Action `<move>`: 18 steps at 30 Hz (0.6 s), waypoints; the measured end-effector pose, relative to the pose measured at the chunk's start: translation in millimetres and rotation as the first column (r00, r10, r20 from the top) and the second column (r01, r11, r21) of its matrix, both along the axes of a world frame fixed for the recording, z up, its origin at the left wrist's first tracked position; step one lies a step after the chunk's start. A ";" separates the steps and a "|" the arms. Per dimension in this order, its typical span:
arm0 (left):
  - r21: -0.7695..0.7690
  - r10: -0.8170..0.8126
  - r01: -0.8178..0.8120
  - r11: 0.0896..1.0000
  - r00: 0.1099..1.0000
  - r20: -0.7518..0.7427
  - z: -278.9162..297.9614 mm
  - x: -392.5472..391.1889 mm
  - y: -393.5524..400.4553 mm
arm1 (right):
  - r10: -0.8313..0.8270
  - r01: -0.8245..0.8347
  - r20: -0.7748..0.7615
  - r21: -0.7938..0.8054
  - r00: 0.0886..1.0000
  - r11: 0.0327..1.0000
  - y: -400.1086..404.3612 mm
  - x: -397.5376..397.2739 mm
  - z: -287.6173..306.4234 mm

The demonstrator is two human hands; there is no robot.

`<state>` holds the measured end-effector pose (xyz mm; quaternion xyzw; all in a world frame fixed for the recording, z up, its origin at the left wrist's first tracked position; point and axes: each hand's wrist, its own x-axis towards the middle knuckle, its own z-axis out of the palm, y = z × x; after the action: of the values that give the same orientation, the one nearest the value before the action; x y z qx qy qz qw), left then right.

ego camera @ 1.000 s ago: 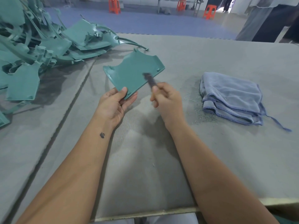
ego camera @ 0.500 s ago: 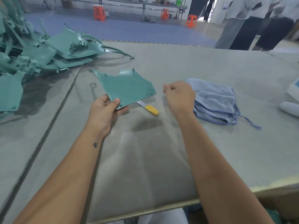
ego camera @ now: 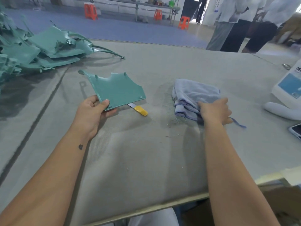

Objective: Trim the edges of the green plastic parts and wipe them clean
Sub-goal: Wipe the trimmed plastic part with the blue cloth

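Observation:
A flat green plastic part (ego camera: 118, 89) with small pegs is held just above the grey table, gripped at its near-left corner by my left hand (ego camera: 94, 110). Under its near edge lies a trimming knife (ego camera: 139, 110) with a yellow handle, the blade partly hidden by the part. To the right, my right hand (ego camera: 215, 110) grips the near edge of a crumpled blue cloth (ego camera: 193, 95) lying on the table. Green shavings are scattered around the cloth.
A pile of green plastic parts (ego camera: 32, 51) fills the far left. A white device (ego camera: 288, 90) and a phone (ego camera: 295, 130) sit at the right edge. People stand beyond the table's far right corner. The grey table pad (ego camera: 146, 152) spreads between my arms.
My right hand has put the knife down beside the part and moved right onto the blue cloth. My left hand keeps holding the green part, now lower and flatter.

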<state>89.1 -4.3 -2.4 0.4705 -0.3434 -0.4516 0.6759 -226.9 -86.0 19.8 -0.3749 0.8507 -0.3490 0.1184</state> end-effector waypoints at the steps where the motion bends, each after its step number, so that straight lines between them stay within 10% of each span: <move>1: 0.000 0.000 0.000 1.000 1.000 0.001 0.0 -0.2 -0.2 | -0.018 0.018 0.004 -0.090 1.000 0.996 -1.3 -0.9 0.2; 7: -0.005 -0.015 0.015 1.000 1.000 -0.015 -1.2 3.7 -1.8 | 0.334 0.045 0.399 -0.696 0.854 0.717 10.9 5.7 8.3; 13: -0.004 -0.027 0.026 1.000 0.999 -0.020 -3.6 5.6 -4.2 | 0.429 0.363 0.843 -0.530 0.324 0.766 17.9 17.5 26.9; 15: -0.005 -0.030 0.029 1.000 0.999 -0.019 -3.7 5.5 -4.3 | 0.338 0.241 0.885 -0.421 0.320 0.875 16.6 16.0 27.4; 18: -0.003 -0.026 0.026 1.000 0.999 -0.019 -3.4 4.7 -4.3 | 0.273 0.072 0.784 -0.373 0.558 0.925 13.4 10.2 26.8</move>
<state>93.9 -8.6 -5.8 0.4605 -0.3436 -0.4643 0.6740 -216.7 -72.5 46.6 -0.2321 0.5927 -0.6261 0.4504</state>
